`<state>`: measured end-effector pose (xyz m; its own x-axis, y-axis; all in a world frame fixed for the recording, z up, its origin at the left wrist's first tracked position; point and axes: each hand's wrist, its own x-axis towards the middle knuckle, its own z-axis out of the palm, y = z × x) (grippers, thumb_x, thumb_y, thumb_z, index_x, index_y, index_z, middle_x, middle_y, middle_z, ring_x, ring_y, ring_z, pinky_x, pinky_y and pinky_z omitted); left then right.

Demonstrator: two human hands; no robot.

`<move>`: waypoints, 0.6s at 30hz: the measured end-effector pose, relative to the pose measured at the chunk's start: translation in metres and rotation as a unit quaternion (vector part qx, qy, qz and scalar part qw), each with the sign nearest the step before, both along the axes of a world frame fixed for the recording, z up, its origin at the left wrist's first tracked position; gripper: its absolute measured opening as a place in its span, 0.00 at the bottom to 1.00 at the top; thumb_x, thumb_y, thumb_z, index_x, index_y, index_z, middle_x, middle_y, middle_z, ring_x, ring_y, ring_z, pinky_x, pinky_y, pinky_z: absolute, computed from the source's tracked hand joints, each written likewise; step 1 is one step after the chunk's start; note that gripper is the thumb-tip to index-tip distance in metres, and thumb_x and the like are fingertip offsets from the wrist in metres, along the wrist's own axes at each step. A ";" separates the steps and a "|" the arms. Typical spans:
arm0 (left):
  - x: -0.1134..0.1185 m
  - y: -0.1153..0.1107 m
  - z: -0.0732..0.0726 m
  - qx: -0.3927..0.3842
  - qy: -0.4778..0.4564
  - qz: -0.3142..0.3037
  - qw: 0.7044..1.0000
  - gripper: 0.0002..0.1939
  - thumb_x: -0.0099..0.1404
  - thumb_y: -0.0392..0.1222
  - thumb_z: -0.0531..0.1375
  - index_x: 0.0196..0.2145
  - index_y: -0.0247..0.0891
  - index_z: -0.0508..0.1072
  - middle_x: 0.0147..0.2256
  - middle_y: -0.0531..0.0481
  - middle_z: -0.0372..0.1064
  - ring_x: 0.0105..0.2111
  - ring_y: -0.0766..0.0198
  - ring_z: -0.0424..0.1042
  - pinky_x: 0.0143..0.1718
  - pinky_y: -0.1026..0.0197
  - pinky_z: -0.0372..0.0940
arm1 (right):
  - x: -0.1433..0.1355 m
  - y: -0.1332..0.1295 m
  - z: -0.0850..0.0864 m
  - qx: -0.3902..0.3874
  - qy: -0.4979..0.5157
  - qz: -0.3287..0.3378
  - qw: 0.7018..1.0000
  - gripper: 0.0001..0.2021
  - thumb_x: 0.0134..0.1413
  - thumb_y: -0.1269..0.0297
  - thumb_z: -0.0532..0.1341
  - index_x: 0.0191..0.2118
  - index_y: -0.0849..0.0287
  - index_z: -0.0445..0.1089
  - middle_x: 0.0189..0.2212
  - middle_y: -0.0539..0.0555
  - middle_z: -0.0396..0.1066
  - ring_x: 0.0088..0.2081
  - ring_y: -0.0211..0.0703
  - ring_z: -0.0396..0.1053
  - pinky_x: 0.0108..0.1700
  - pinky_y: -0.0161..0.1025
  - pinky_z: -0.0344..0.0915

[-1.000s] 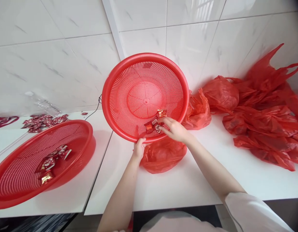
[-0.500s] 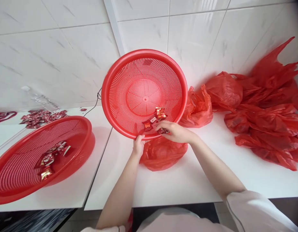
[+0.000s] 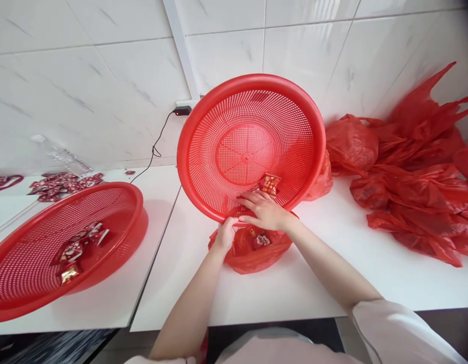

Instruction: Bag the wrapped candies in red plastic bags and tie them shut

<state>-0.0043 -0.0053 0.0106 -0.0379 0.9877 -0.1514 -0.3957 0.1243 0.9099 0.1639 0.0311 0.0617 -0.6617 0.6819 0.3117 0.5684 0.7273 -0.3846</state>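
Observation:
A red perforated plastic basket (image 3: 203, 146) is tipped toward me over a red plastic bag (image 3: 249, 263). My left hand (image 3: 226, 234) is closed on its near rim. Inside the basket, by the lower rim, my right hand (image 3: 265, 211) lies with fingers stretched out over small red packets, which it partly hides. A red and gold packet (image 3: 272, 183) shows just beyond these fingers. Below the rim, a dark red packet with pale print (image 3: 262, 239) rests in the bag's mouth.
On the left stands a second red basket (image 3: 133, 222) with several wrapped packets (image 3: 73, 248) inside. Behind it are a packet pile (image 3: 63, 184) and a clear plastic bottle (image 3: 69, 159). Several red bags (image 3: 419, 202) fill the right side. A black cable (image 3: 160, 134) hangs against the tiled wall.
The tipped basket has shifted to the right, with my left hand on its rim. My right hand's fingers have stretched out over the packets. Packets now show in the bag's mouth.

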 end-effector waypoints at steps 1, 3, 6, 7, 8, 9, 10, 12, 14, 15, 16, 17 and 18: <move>0.000 0.001 -0.001 0.002 -0.014 0.002 1.000 0.13 0.50 0.40 0.58 0.35 0.39 0.73 0.38 0.50 0.77 0.48 0.49 0.72 0.45 0.52 0.70 | 0.000 0.000 -0.002 -0.004 -0.017 0.013 1.000 0.32 0.58 0.45 0.59 0.62 0.57 0.60 0.61 0.64 0.60 0.61 0.61 0.57 0.61 0.62 0.52; -0.001 0.003 0.000 0.010 -0.050 0.001 0.999 0.15 0.49 0.40 0.58 0.37 0.39 0.73 0.39 0.50 0.76 0.48 0.50 0.73 0.46 0.52 0.69 | 0.000 0.002 -0.004 -0.017 -0.028 0.047 0.998 0.32 0.54 0.50 0.64 0.61 0.56 0.62 0.59 0.62 0.64 0.58 0.60 0.61 0.58 0.59 0.57; -0.006 0.007 0.004 0.010 -0.072 -0.003 0.997 0.16 0.49 0.41 0.59 0.37 0.35 0.73 0.38 0.47 0.77 0.47 0.49 0.73 0.47 0.49 0.68 | 0.003 0.003 0.003 -0.044 0.010 0.101 0.994 0.20 0.57 0.63 0.63 0.56 0.55 0.68 0.52 0.58 0.71 0.52 0.51 0.68 0.54 0.50 0.63; -0.007 0.008 0.005 0.006 -0.077 -0.007 0.997 0.17 0.49 0.41 0.58 0.37 0.34 0.73 0.38 0.46 0.77 0.47 0.48 0.73 0.47 0.49 0.68 | 0.005 0.002 0.007 -0.057 0.034 0.108 0.992 0.16 0.60 0.66 0.59 0.54 0.55 0.70 0.49 0.56 0.73 0.50 0.48 0.69 0.54 0.47 0.64; -0.009 0.009 0.006 0.002 -0.079 -0.009 0.997 0.17 0.49 0.42 0.58 0.37 0.33 0.74 0.37 0.45 0.77 0.47 0.47 0.74 0.47 0.48 0.68 | 0.006 0.001 0.012 -0.071 0.059 0.109 0.990 0.15 0.62 0.68 0.57 0.52 0.55 0.71 0.48 0.55 0.74 0.49 0.45 0.70 0.53 0.44 0.65; -0.011 0.010 0.007 0.000 -0.081 -0.009 0.997 0.18 0.49 0.42 0.58 0.38 0.33 0.74 0.37 0.44 0.77 0.47 0.47 0.74 0.48 0.47 0.68 | 0.008 0.000 0.017 -0.086 0.080 0.103 0.988 0.15 0.64 0.68 0.54 0.52 0.55 0.71 0.48 0.55 0.74 0.48 0.43 0.71 0.52 0.43 0.65; -0.012 0.010 0.008 -0.002 -0.084 -0.007 0.996 0.18 0.49 0.42 0.58 0.38 0.32 0.74 0.37 0.43 0.77 0.47 0.46 0.74 0.48 0.47 0.68 | 0.010 -0.002 0.021 -0.102 0.096 0.091 0.986 0.15 0.65 0.68 0.53 0.53 0.55 0.70 0.47 0.54 0.75 0.46 0.42 0.72 0.50 0.41 0.66; -0.013 0.010 0.009 -0.005 -0.092 0.000 0.996 0.18 0.49 0.42 0.58 0.39 0.32 0.74 0.37 0.43 0.77 0.47 0.46 0.74 0.48 0.46 0.67 | 0.016 -0.005 0.029 -0.131 0.107 0.068 0.983 0.16 0.65 0.64 0.54 0.56 0.54 0.68 0.43 0.53 0.77 0.41 0.41 0.74 0.46 0.39 0.67; -0.013 0.009 0.009 -0.005 -0.098 0.002 0.995 0.18 0.49 0.41 0.59 0.38 0.31 0.75 0.37 0.42 0.78 0.47 0.45 0.74 0.48 0.46 0.67 | 0.022 -0.007 0.035 -0.157 0.104 0.056 0.980 0.18 0.65 0.61 0.55 0.58 0.55 0.66 0.35 0.51 0.77 0.34 0.39 0.74 0.41 0.37 0.67; -0.012 0.009 0.010 -0.005 -0.100 0.001 0.995 0.19 0.49 0.41 0.59 0.38 0.31 0.75 0.37 0.42 0.78 0.46 0.45 0.74 0.48 0.46 0.67 | 0.024 -0.008 0.036 -0.167 0.103 0.054 0.979 0.19 0.65 0.60 0.55 0.58 0.55 0.66 0.32 0.50 0.77 0.31 0.38 0.73 0.39 0.37 0.67; -0.012 0.008 0.010 -0.004 -0.102 0.001 0.995 0.19 0.49 0.41 0.59 0.39 0.31 0.75 0.38 0.42 0.78 0.46 0.45 0.75 0.48 0.47 0.67 | 0.026 -0.008 0.038 -0.175 0.104 0.052 0.978 0.19 0.64 0.59 0.55 0.59 0.56 0.65 0.30 0.49 0.76 0.30 0.38 0.72 0.37 0.36 0.66; -0.011 0.008 0.010 -0.003 -0.104 0.002 0.995 0.19 0.49 0.41 0.59 0.39 0.30 0.75 0.38 0.42 0.78 0.45 0.46 0.75 0.48 0.47 0.67 | 0.027 -0.008 0.038 -0.181 0.108 0.051 0.976 0.19 0.64 0.58 0.56 0.58 0.57 0.66 0.29 0.49 0.75 0.29 0.38 0.71 0.37 0.36 0.66; -0.011 0.007 0.010 -0.002 -0.106 0.004 0.994 0.19 0.49 0.41 0.60 0.39 0.30 0.75 0.38 0.42 0.78 0.45 0.46 0.75 0.47 0.47 0.68 | 0.028 -0.008 0.039 -0.190 0.114 0.054 0.974 0.19 0.64 0.58 0.56 0.57 0.57 0.67 0.30 0.49 0.75 0.30 0.38 0.71 0.37 0.36 0.66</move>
<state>-0.0149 0.0019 0.0210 -0.0130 0.9870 -0.1602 -0.5792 0.1231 0.8059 0.1917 0.0234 0.1006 -0.6792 0.7067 0.1980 0.3649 0.5592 -0.7444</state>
